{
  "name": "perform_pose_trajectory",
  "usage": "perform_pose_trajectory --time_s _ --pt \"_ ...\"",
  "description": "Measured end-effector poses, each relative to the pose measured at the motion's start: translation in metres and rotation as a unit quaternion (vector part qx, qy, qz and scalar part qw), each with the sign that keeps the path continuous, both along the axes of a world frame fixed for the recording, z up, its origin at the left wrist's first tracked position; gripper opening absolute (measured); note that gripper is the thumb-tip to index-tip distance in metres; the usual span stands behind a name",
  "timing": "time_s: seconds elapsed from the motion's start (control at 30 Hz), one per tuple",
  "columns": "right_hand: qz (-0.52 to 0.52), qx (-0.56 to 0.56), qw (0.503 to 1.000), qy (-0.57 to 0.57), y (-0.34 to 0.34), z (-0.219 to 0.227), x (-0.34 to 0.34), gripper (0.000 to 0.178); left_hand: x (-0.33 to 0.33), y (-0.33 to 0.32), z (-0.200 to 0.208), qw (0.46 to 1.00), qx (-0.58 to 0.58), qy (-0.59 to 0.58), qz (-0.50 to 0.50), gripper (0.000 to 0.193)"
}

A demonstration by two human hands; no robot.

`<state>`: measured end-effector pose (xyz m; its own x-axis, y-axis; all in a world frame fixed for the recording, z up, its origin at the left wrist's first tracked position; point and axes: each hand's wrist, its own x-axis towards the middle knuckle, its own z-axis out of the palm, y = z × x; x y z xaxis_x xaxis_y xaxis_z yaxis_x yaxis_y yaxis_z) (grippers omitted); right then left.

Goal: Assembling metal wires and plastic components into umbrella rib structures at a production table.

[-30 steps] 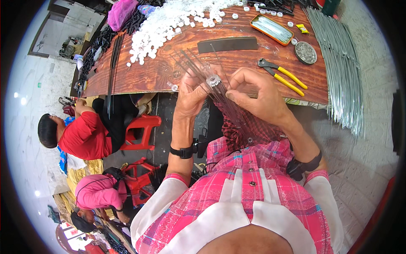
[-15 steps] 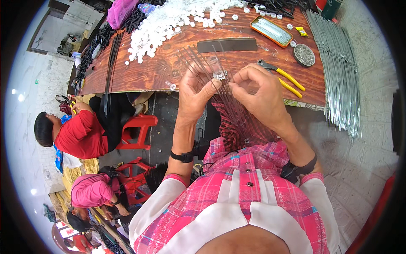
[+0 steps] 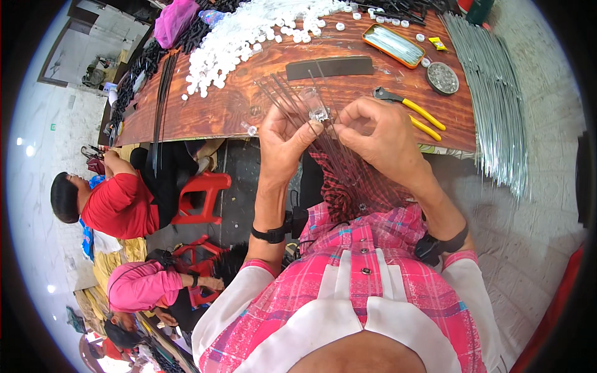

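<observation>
My left hand (image 3: 287,133) is closed around a fan of thin dark rods (image 3: 339,158), which run from above the fingers down toward my lap. Between its thumb and fingers it also grips a clear plastic piece (image 3: 318,114). Just right of that piece, my right hand (image 3: 376,130) pinches with thumb and fingertips close to the rods. What lies in that pinch is too small to make out. Below both hands, red-and-black checked cloth (image 3: 379,180) covers my lap under the rods.
On the wooden table (image 3: 236,105) are yellow-handled pliers (image 3: 424,115), a dark flat bar (image 3: 329,68), an orange-rimmed tin (image 3: 393,46), a round dish of small parts (image 3: 442,78), white caps (image 3: 214,62) and bundled silvery rods (image 3: 491,93). People sit at left, one in red (image 3: 118,208).
Both hands keep their hold at nearly the same place, with the rods and clear piece shifting slightly. The view has tilted a little. At left, a co-worker in pink has moved an arm.
</observation>
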<state>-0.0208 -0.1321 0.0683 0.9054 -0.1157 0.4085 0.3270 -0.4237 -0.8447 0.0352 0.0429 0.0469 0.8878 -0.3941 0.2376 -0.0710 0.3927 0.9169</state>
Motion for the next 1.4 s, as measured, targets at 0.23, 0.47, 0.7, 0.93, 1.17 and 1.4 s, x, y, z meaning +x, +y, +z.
perform_pose_trajectory --time_s 0.23,0.47,0.7,0.93,1.17,1.4 --pt "-0.003 -0.012 1.0 0.022 0.001 0.005 -0.003 0.016 -0.003 -0.005 0.004 1.0 0.009 -0.001 0.022 0.033" --pt "0.114 0.223 0.965 0.078 -0.012 -0.022 0.006 0.022 0.0 -0.006 0.001 1.0 -0.002 0.016 0.021 0.035" --pt "0.155 0.203 0.964 0.075 -0.013 -0.006 0.004 0.022 -0.003 -0.01 0.003 0.999 0.005 0.003 0.038 0.036" --pt "0.164 0.181 0.967 0.075 -0.014 -0.012 0.006 0.016 -0.006 -0.013 0.008 0.998 0.02 0.006 0.052 0.037" --pt "0.3 0.394 0.848 0.189 -0.028 -0.016 0.003 0.022 0.001 -0.005 -0.006 0.999 0.011 -0.014 0.046 0.042" --pt "0.254 0.318 0.885 0.225 -0.022 -0.01 0.009 0.018 -0.003 -0.005 -0.001 1.0 -0.001 -0.01 0.024 0.048"
